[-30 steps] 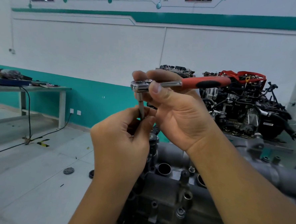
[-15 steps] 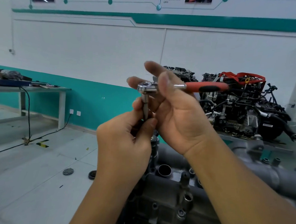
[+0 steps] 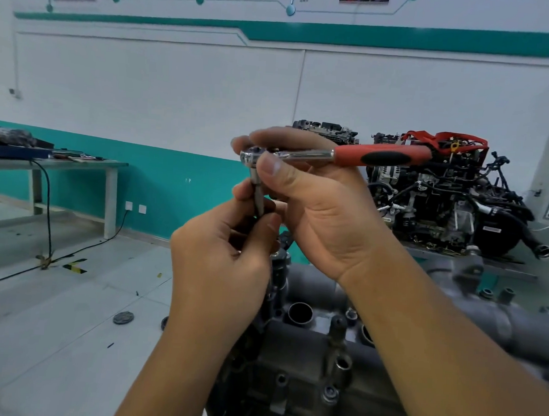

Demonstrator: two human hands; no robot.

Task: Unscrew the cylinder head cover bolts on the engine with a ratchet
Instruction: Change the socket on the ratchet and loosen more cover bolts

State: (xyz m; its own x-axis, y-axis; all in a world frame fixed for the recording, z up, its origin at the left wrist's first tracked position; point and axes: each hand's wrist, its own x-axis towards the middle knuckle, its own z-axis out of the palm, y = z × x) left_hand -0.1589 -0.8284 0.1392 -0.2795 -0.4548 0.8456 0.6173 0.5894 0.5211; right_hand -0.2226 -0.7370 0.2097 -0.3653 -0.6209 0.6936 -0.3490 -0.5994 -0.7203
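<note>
I hold a ratchet (image 3: 379, 156) with a red and black handle up in the air in front of me, handle pointing right. My right hand (image 3: 318, 204) grips its chrome head, thumb on the near side and fingers over the top. A slim metal extension (image 3: 256, 194) hangs down from the head. My left hand (image 3: 226, 246) pinches the lower end of that extension, and its tip is hidden in my fingers. The grey engine with the cylinder head cover (image 3: 305, 364) lies below my hands, with bolts (image 3: 330, 396) and open round holes showing on top.
A second engine (image 3: 444, 199) with red straps stands on a stand behind at the right. A white workbench (image 3: 76, 166) with tools and a black cable is at the left by the teal wall. Small round parts (image 3: 123, 317) lie on the grey floor.
The ratchet head has shifted slightly between my fingers, and my right fingers have closed over its top again. My left hand stays on the extension's lower end.
</note>
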